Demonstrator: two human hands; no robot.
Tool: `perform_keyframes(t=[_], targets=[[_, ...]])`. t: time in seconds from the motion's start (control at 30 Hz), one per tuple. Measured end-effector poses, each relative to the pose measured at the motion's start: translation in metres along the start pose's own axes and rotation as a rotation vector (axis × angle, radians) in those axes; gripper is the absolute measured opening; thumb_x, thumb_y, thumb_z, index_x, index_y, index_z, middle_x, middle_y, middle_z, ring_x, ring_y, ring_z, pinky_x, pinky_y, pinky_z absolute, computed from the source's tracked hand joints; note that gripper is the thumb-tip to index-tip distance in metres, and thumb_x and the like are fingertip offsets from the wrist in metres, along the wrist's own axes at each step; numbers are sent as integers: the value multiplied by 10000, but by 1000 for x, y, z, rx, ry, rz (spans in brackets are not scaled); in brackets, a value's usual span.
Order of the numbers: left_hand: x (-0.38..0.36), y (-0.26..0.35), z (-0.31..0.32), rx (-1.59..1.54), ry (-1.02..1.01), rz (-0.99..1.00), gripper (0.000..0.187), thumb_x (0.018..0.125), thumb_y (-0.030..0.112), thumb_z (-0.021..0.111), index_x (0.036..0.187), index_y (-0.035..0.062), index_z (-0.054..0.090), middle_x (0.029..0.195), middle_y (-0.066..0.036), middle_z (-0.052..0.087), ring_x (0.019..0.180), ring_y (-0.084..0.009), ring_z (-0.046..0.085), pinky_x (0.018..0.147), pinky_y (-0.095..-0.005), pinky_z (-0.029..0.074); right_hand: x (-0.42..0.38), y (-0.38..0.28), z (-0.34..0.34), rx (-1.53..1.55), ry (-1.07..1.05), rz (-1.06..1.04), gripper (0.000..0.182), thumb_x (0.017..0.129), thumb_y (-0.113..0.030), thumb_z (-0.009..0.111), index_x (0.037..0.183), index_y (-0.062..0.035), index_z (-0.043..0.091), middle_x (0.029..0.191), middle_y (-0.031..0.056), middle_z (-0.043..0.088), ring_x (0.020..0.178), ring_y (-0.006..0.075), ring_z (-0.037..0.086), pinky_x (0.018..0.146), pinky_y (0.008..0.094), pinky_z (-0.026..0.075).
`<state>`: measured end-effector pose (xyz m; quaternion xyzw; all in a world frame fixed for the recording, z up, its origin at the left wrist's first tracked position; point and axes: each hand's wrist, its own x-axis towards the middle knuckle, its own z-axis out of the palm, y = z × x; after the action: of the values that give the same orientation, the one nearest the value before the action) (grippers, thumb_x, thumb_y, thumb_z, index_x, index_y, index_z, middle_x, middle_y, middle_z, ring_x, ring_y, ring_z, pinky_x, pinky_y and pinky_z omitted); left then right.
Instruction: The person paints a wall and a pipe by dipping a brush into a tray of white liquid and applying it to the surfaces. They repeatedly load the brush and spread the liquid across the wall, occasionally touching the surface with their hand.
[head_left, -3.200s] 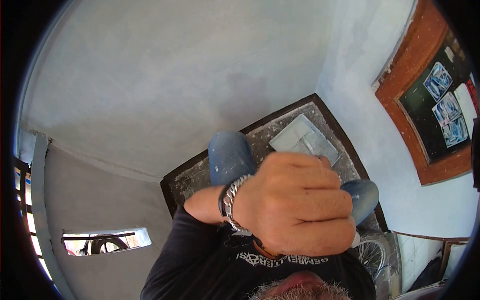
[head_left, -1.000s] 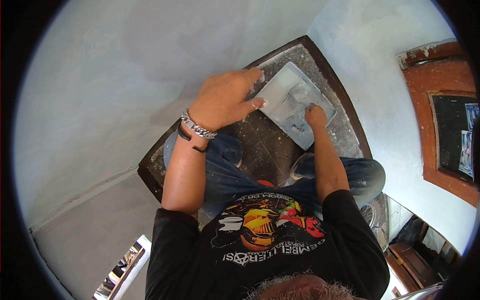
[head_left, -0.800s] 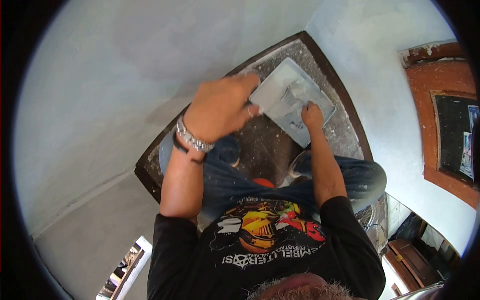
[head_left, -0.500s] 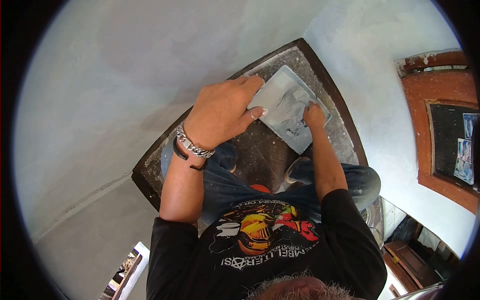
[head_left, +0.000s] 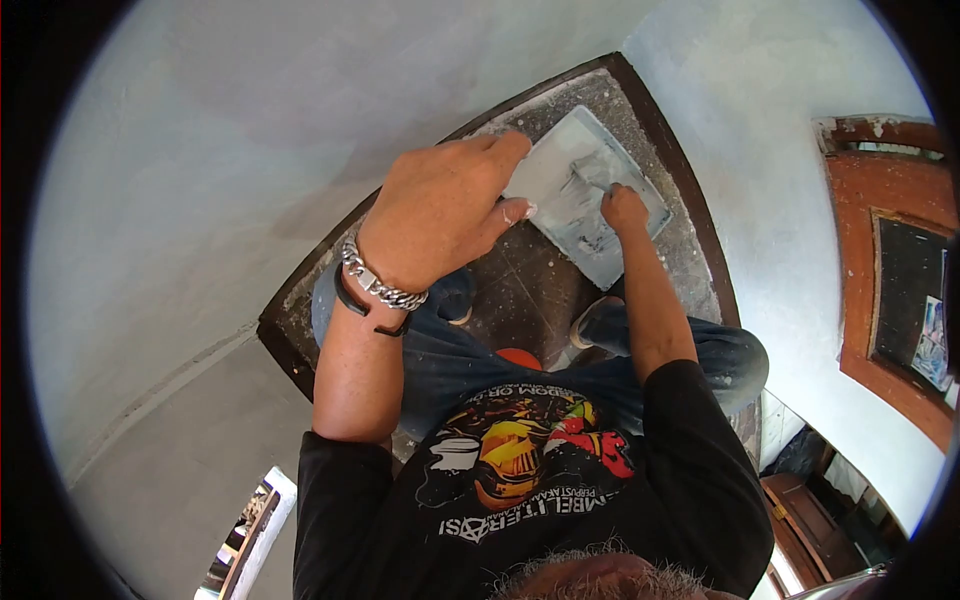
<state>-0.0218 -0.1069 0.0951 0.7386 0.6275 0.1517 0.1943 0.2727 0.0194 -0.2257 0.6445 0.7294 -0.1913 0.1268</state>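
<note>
My left hand (head_left: 437,205), with a chain bracelet (head_left: 375,280) on its wrist, is open, palm down. Its thumb and fingers are apart and overlap the near left corner of a rectangular tray (head_left: 597,272) in this view. White paste marks the thumb tip. Farther right, my right hand (head_left: 626,207) is closed on the handle of a putty knife (head_left: 590,178). The blade lies in the pale grey paste (head_left: 552,160) spread over the tray. The tray's dark bottom shows through where the paste is scraped thin.
A speckled dark floor (head_left: 508,265) surrounds the tray, ending in a dark border (head_left: 677,158) against pale walls (head_left: 250,130). My jeans-clad legs (head_left: 710,362) are bent on either side. A red object (head_left: 518,357) sits between them. At right is a wooden frame (head_left: 850,260) with a dark panel.
My right hand has drawn back slightly on the tray, and the putty knife's blade now shows. The whole view has shifted a little; my left hand keeps much the same pose.
</note>
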Motion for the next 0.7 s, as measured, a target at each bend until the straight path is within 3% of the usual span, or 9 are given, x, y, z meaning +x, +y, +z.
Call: perform_keyframes(t=[0.3,0.5,0.6,0.7], targets=[[0,-3,3,31,48,26,390,821,278,676,1132,75,558,880,-148,659,832,-351,640,687,-439,484,-79,-29,18,-87,-99,-171,277,867,-263,549,1017,-50,644,1110,199,630,998,376,630,853,476,515],[-6,-18,8,49,32,-39,374,841,306,665,1111,69,557,852,-146,675,845,-356,647,703,-442,490,-72,10,28,28,-42,-232,285,862,-273,537,1002,-45,637,816,184,651,870,365,662,787,479,517],[-10,-20,3,18,-2,-108,381,841,307,668,1113,63,562,848,-147,677,839,-358,648,704,-445,491,-52,55,45,373,-144,-167,311,870,-301,542,982,-25,632,750,152,640,777,296,677,662,436,525],[-14,-32,7,44,4,-126,380,844,303,665,1119,59,567,848,-146,678,837,-356,649,705,-446,491,-75,71,23,1086,-415,253,287,894,-321,536,869,-42,601,619,77,554,498,213,552,471,374,429]])
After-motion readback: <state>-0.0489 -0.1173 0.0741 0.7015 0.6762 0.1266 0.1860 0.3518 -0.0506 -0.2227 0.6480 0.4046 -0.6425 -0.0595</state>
